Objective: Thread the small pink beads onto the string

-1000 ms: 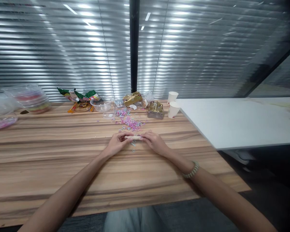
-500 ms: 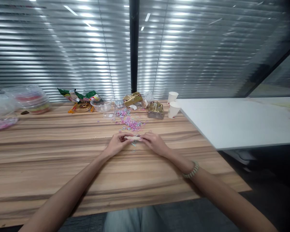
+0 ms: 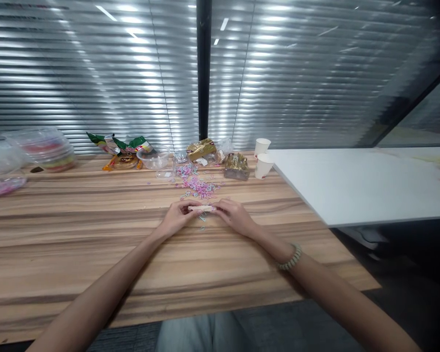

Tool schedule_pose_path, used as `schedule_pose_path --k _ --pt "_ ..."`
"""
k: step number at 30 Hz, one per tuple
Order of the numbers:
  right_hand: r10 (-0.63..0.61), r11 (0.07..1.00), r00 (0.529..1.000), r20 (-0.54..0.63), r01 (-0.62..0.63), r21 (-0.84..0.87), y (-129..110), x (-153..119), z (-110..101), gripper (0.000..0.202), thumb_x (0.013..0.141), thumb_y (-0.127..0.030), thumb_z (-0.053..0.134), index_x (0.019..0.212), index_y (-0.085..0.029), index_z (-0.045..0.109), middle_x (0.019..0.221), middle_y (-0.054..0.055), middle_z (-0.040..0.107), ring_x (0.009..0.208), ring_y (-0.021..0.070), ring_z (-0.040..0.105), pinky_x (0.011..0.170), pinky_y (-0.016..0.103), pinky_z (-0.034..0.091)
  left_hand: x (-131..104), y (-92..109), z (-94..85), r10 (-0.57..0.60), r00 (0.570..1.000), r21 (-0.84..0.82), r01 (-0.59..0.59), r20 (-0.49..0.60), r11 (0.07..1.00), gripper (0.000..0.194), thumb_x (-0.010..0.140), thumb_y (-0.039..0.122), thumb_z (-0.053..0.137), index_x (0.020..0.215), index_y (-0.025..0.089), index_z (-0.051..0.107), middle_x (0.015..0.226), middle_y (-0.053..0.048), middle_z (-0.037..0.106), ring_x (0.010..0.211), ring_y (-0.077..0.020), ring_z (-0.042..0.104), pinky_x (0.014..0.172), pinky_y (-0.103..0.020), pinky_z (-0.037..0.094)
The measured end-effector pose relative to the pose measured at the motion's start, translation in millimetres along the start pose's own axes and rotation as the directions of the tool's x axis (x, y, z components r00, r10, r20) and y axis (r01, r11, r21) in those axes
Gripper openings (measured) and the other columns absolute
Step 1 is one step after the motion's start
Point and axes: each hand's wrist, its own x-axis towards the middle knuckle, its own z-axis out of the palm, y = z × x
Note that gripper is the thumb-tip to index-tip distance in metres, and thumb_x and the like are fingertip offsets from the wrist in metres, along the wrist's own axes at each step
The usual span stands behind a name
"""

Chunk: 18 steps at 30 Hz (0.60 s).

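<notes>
A small, pale, oblong piece (image 3: 203, 209) is held level just above the wooden table, and its exact kind is too small to make out. My left hand (image 3: 176, 218) pinches its left end between thumb and fingers. At the other end, the fingertips of my right hand (image 3: 236, 217) close on the piece, with a speck of pink beside them. Directly beyond my hands lies a loose heap of small pink, purple and pale blue rings or links (image 3: 201, 187). A few pale green links (image 3: 202, 228) lie on the near side, below the piece.
Behind the heap stand a clear plastic bowl (image 3: 154, 159), gold wrappers (image 3: 201, 149), a gold packet (image 3: 236, 167) and two paper cups (image 3: 264, 166). Green snack bags (image 3: 130, 145) and stacked clear tubs (image 3: 47, 150) are farther left. A white table (image 3: 359, 181) adjoins on the right.
Both hands stay in nearly the same place. The pale piece appears turned very slightly between the fingers, and the right fingertips have shifted a little.
</notes>
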Motion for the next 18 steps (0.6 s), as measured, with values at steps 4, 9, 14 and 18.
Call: schedule_pose_path --k 4,9,14,18 --pt "0.003 1.0 1.0 0.007 -0.003 -0.024 -1.7 0.6 -0.7 0.022 0.091 -0.025 0.042 0.093 -0.016 0.063 0.085 0.007 0.066 0.077 0.0173 0.058 0.071 0.029 0.044 0.0 -0.4 -0.3 0.016 0.999 0.002 -0.016 0.031 1.0 0.028 0.071 0.038 0.063 0.087 0.015 0.069 0.092 -0.009 0.07 0.083 -0.0205 0.062 0.074 -0.029 0.048" --pt "0.03 0.998 1.0 0.008 -0.029 -0.058 -3.8 1.3 -1.7 0.025 0.092 -0.024 0.04 0.083 -0.015 0.062 0.076 0.007 0.065 0.071 0.0168 0.057 0.068 0.029 0.043 -0.8 0.1 0.0 0.04 0.998 -0.043 -0.038 0.041 0.998 0.03 0.074 0.039 0.061 0.091 0.014 0.069 0.094 -0.009 0.069 0.084 -0.0205 0.062 0.075 -0.03 0.048" --pt "0.055 0.998 0.998 -0.003 -0.055 -0.023 -4.4 2.0 -2.2 0.02 0.091 -0.025 0.043 0.091 -0.016 0.061 0.086 0.007 0.066 0.079 0.0174 0.059 0.073 0.03 0.044 -1.5 3.0 0.1 0.02 1.0 -0.03 -0.02 0.016 0.999 0.03 0.074 0.038 0.061 0.089 0.014 0.069 0.091 -0.009 0.07 0.08 -0.0198 0.062 0.072 -0.029 0.048" --pt "0.013 1.0 1.0 -0.021 -0.013 0.015 -2.5 1.5 -0.5 0.021 0.088 -0.027 0.05 0.105 -0.018 0.057 0.101 0.008 0.065 0.091 0.0187 0.058 0.08 0.031 0.045 -2.4 6.3 0.2 -0.003 1.0 -0.027 0.003 0.0 1.0 0.031 0.075 0.039 0.06 0.09 0.013 0.069 0.091 -0.009 0.07 0.078 -0.0192 0.062 0.07 -0.029 0.048"
